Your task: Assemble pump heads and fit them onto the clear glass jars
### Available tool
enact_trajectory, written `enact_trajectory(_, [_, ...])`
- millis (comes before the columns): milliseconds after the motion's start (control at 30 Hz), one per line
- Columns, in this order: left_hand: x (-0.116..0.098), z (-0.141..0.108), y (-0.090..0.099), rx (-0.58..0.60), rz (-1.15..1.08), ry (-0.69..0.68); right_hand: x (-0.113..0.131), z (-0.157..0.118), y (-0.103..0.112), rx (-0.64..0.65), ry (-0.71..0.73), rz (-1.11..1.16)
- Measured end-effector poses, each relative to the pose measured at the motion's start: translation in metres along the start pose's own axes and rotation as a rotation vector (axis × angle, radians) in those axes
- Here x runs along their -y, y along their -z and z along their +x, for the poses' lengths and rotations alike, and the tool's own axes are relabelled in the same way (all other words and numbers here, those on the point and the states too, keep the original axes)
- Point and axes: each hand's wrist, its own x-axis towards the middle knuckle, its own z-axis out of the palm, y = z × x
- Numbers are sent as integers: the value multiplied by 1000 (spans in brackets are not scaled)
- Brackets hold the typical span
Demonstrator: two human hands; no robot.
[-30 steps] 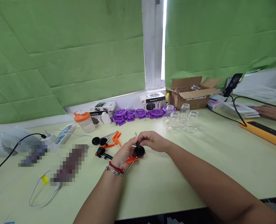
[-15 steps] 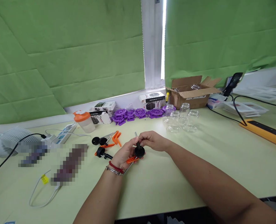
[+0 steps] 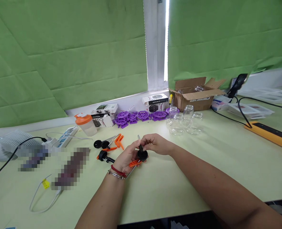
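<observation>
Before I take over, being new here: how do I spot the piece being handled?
On the pale table, look between the right hand and the left hand. The black piece is round with a stem; unlike the black parts lying leftward, it is held.

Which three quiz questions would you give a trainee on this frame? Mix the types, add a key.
1. Multiple choice: what does the left hand hold?
A) a drink bottle
B) a black part with a round end
C) a paper box

2. True or false: the cardboard box by the window wall is closed up.

3. Count: how many clear jars stand on the table?

Key:
1. B.
2. False; the cardboard box has its flaps open.
3. Four.
</observation>
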Motion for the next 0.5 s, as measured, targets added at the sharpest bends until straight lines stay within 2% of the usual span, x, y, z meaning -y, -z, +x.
enact_trajectory(300, [1,1,2,-11,-9,-1,4,-2,0,-31,-4,11])
enact_trajectory(433, [-2,-1,0,-17,-20,-23,11,-3,3,12,60,-97])
enact_trajectory(500, [-4,-3,-1,-33,-30,-37,13,-4,6,-15,94,-134])
